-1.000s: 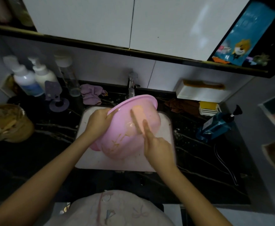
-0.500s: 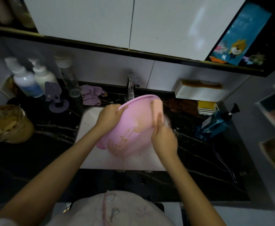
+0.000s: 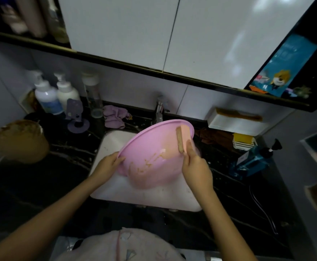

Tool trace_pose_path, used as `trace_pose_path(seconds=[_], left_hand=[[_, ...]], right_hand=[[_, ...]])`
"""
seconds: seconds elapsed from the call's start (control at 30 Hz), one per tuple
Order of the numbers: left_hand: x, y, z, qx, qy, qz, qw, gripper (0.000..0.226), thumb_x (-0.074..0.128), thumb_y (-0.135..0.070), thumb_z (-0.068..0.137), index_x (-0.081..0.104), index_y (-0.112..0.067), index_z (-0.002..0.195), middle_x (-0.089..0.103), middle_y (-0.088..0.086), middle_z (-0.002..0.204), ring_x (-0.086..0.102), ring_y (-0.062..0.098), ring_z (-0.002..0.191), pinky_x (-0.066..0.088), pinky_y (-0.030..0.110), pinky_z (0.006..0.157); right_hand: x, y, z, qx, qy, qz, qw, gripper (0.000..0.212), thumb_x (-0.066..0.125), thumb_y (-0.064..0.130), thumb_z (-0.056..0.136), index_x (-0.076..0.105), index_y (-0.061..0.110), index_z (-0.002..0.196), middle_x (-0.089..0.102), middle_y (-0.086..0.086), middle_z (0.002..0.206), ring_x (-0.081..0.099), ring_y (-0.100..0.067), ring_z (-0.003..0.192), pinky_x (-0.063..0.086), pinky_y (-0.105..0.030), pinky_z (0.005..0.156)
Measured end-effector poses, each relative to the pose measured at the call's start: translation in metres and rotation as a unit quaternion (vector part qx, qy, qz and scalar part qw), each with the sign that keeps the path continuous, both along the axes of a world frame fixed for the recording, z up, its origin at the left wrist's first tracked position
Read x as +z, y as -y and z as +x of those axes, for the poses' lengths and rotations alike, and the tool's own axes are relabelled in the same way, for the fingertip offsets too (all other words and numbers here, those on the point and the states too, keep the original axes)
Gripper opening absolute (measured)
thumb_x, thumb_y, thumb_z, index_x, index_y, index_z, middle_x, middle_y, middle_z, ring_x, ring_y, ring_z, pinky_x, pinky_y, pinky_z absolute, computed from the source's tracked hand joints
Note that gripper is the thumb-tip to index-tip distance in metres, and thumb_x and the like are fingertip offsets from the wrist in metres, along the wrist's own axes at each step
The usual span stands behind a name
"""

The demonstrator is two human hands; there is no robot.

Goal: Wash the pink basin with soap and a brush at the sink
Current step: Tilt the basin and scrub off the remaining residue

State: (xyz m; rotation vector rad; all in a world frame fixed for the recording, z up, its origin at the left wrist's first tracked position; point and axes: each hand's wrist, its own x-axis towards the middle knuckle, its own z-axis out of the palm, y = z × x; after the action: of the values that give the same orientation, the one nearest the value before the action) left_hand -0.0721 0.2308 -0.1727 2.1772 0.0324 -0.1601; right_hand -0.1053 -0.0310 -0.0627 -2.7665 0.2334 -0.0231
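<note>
The pink basin (image 3: 150, 153) is tilted over the white sink (image 3: 116, 193), its underside toward me, streaked with brownish smears. My left hand (image 3: 109, 163) grips the basin's rim at its lower left. In my right hand (image 3: 195, 166) is a pink brush (image 3: 182, 137), index finger stretched along it. The brush lies against the basin's upper right wall, close to the rim. The faucet (image 3: 159, 111) stands behind the basin.
Two white pump bottles (image 3: 57, 95) and a clear bottle (image 3: 92, 97) stand at the back left, with a purple cloth (image 3: 115, 116) beside them. A brown bowl (image 3: 20, 141) sits far left. A blue pump bottle (image 3: 255, 160) and a yellow-white box (image 3: 243, 141) are right.
My right hand has slid the brush up and to the right across the basin, from its middle to near the rim. The basin has tilted and shifted a little right.
</note>
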Motion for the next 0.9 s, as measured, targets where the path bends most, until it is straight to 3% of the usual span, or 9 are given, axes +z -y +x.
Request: trace_pose_path(seconds=[0.07, 0.17, 0.23, 0.4, 0.53, 0.6, 0.73, 0.8, 0.9], left_hand=[[0.005, 0.011, 0.000, 0.033, 0.048, 0.012, 0.998, 0.031, 0.047, -0.030, 0.096, 0.061, -0.004, 0.086, 0.065, 0.018, 0.084, 0.062, 0.035, 0.083, 0.037, 0.032, 0.066], [0.035, 0.032, 0.013, 0.024, 0.140, 0.018, 0.990, 0.055, 0.034, -0.049, 0.087, 0.062, -0.002, 0.081, 0.067, 0.020, 0.079, 0.060, 0.028, 0.072, 0.037, 0.033, 0.062], [0.049, 0.043, 0.023, 0.000, 0.157, 0.027, 0.987, 0.048, 0.036, -0.048, 0.087, 0.060, -0.009, 0.074, 0.067, 0.015, 0.077, 0.057, 0.024, 0.071, 0.035, 0.032, 0.061], [0.061, 0.047, 0.043, -0.027, 0.135, 0.032, 0.990, 0.037, 0.037, -0.049, 0.085, 0.041, -0.024, 0.058, 0.058, 0.002, 0.066, 0.053, 0.023, 0.067, 0.030, 0.031, 0.059], [0.063, 0.053, 0.049, -0.040, 0.127, 0.027, 0.991, 0.038, 0.041, -0.046, 0.087, 0.040, -0.023, 0.057, 0.049, -0.005, 0.058, 0.048, 0.020, 0.064, 0.029, 0.032, 0.058], [0.064, 0.056, 0.052, -0.035, 0.124, 0.037, 0.991, 0.044, 0.047, -0.042, 0.093, 0.037, -0.023, 0.055, 0.044, -0.008, 0.056, 0.046, 0.021, 0.063, 0.027, 0.032, 0.057], [0.066, 0.049, 0.062, -0.019, 0.124, 0.028, 0.992, 0.043, 0.044, -0.048, 0.086, 0.034, -0.023, 0.052, 0.043, -0.008, 0.052, 0.043, 0.020, 0.060, 0.030, 0.034, 0.058], [0.066, 0.049, 0.061, -0.024, 0.124, 0.021, 0.992, 0.042, 0.042, -0.048, 0.084, 0.035, -0.022, 0.052, 0.044, -0.007, 0.052, 0.044, 0.020, 0.059, 0.032, 0.034, 0.058], [0.064, 0.056, 0.060, -0.024, 0.118, 0.042, 0.992, 0.047, 0.050, -0.042, 0.093, 0.038, -0.021, 0.053, 0.047, -0.002, 0.055, 0.048, 0.022, 0.062, 0.031, 0.034, 0.058]], right_hand=[[0.001, 0.008, 0.009, -0.017, -0.011, 0.030, 0.999, 0.049, 0.029, 0.027, 0.102, 0.021, 0.027, 0.150, 0.053, -0.001, 0.066, 0.053, -0.018, 0.060, 0.037, -0.028, 0.048], [-0.002, 0.005, 0.014, -0.042, -0.014, 0.059, 0.997, 0.049, 0.031, 0.029, 0.101, 0.025, 0.027, 0.149, 0.066, -0.012, 0.094, 0.062, -0.029, 0.084, 0.046, -0.034, 0.064], [-0.004, -0.007, 0.008, -0.026, 0.005, 0.068, 0.997, 0.050, 0.032, 0.033, 0.101, 0.023, 0.030, 0.149, 0.067, -0.017, 0.101, 0.062, -0.035, 0.089, 0.045, -0.036, 0.067], [-0.013, -0.005, -0.035, 0.187, 0.064, -0.038, 0.979, 0.051, 0.038, 0.034, 0.098, 0.025, 0.036, 0.147, 0.064, -0.017, 0.066, 0.061, -0.037, 0.059, 0.041, -0.037, 0.048], [-0.012, 0.027, 0.012, -0.009, 0.014, 0.025, 1.000, 0.048, 0.037, 0.027, 0.100, 0.030, 0.030, 0.147, 0.067, -0.016, 0.087, 0.063, -0.032, 0.074, 0.042, -0.032, 0.055], [-0.008, 0.008, 0.016, -0.013, 0.022, 0.071, 0.997, 0.049, 0.037, 0.025, 0.099, 0.029, 0.028, 0.148, 0.066, -0.017, 0.105, 0.063, -0.035, 0.084, 0.045, -0.035, 0.062], [-0.016, -0.006, -0.021, 0.146, 0.025, 0.000, 0.989, 0.052, 0.036, 0.032, 0.100, 0.018, 0.039, 0.148, 0.066, -0.018, 0.081, 0.061, -0.037, 0.073, 0.038, -0.035, 0.057], [-0.023, 0.021, -0.008, 0.075, 0.014, 0.010, 0.997, 0.049, 0.038, 0.028, 0.100, 0.026, 0.035, 0.147, 0.065, -0.015, 0.075, 0.063, -0.034, 0.071, 0.037, -0.031, 0.053], [-0.028, 0.033, 0.020, -0.088, 0.023, 0.169, 0.981, 0.039, 0.035, 0.023, 0.101, 0.047, 0.021, 0.137, 0.062, -0.006, 0.075, 0.064, -0.031, 0.077, 0.037, -0.026, 0.048]])
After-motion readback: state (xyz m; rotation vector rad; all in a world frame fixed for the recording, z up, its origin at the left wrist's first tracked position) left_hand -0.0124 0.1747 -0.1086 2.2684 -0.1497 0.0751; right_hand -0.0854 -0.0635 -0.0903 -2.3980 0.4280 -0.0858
